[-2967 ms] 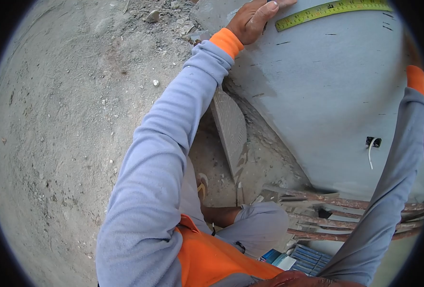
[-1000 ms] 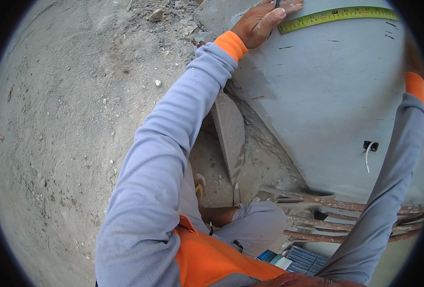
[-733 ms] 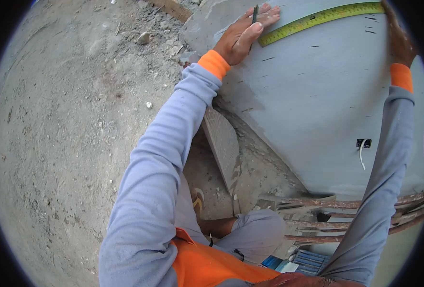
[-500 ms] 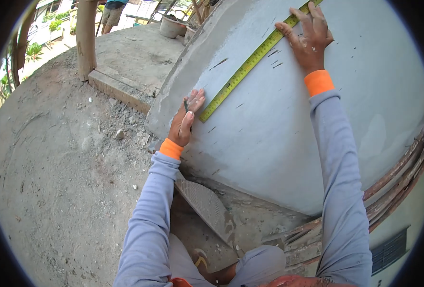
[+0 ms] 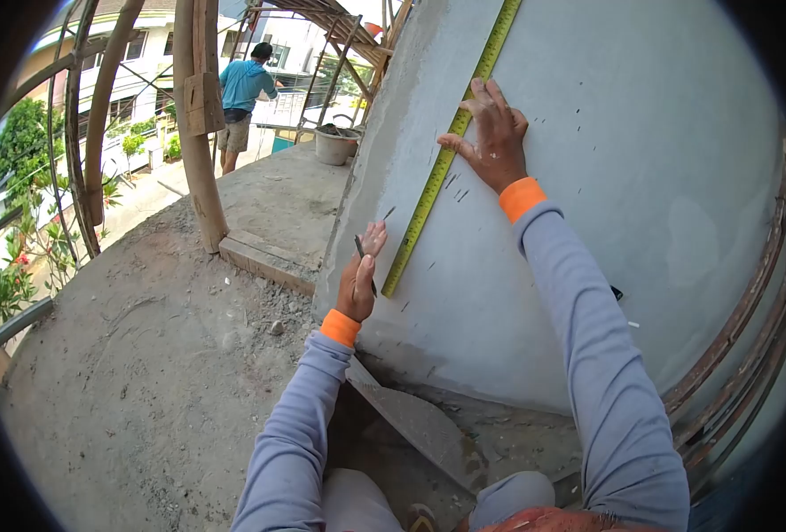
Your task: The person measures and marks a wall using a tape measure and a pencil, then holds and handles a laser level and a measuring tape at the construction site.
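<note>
A yellow tape measure blade lies slantwise along a smooth grey plastered surface. My right hand holds the blade against that surface, its thumb and fingers on the strip and its edge. Just left of the blade's lower end is my left hand, beside the plaster's left edge. A thin dark pencil-like stick is held between its thumb and palm, while the other fingers extend. Short dark marks are scattered on the plaster near the blade.
A wooden post stands at left beside a low concrete step. Beyond, a person in a blue top faces away near a bucket. Below my left arm leans a grey board. Wooden poles run along the right.
My view has tilted up and turned, bringing the person and more of the background into sight. The hands keep nearly the same places relative to the blade.
</note>
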### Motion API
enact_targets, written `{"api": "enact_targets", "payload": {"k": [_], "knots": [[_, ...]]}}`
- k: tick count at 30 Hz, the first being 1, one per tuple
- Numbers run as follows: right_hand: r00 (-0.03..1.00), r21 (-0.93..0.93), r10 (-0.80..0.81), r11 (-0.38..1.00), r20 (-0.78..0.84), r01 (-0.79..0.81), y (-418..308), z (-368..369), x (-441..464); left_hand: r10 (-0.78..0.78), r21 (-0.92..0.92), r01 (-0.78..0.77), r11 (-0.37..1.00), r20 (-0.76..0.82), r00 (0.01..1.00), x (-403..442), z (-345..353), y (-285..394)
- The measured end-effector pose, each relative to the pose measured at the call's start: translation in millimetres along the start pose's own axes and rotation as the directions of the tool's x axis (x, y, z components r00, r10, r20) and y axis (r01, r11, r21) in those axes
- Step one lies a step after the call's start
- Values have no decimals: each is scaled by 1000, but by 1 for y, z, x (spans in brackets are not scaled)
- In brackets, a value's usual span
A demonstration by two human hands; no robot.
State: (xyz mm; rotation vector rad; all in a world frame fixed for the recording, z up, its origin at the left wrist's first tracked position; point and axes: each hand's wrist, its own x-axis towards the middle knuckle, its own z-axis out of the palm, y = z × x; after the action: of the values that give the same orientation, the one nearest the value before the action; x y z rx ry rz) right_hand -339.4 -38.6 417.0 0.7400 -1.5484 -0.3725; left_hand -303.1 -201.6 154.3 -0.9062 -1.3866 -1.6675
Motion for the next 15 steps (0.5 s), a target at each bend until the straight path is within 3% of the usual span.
{"api": "enact_targets", "payload": {"k": [4,6,9,10,12,15], "knots": [[999,-13,30,999,15,-30,0,-3,-1,194,-67,-189,980,75,978,110,22,71],[999,-24,26,999,35,-25,0,-7,-1,272,12,-276,961,135,953,165,39,100],[990,-70,66,996,125,-57,1,-6,-2,293,-8,-296,955,168,941,222,60,117],[962,-6,114,993,246,-116,4,-4,1,241,45,-255,966,208,948,234,64,117],[966,-13,123,992,225,-124,2,-5,-1,174,191,-231,954,274,946,249,69,112],[967,-36,134,991,218,-129,1,-9,0,215,328,-303,895,279,936,257,73,102]]}}
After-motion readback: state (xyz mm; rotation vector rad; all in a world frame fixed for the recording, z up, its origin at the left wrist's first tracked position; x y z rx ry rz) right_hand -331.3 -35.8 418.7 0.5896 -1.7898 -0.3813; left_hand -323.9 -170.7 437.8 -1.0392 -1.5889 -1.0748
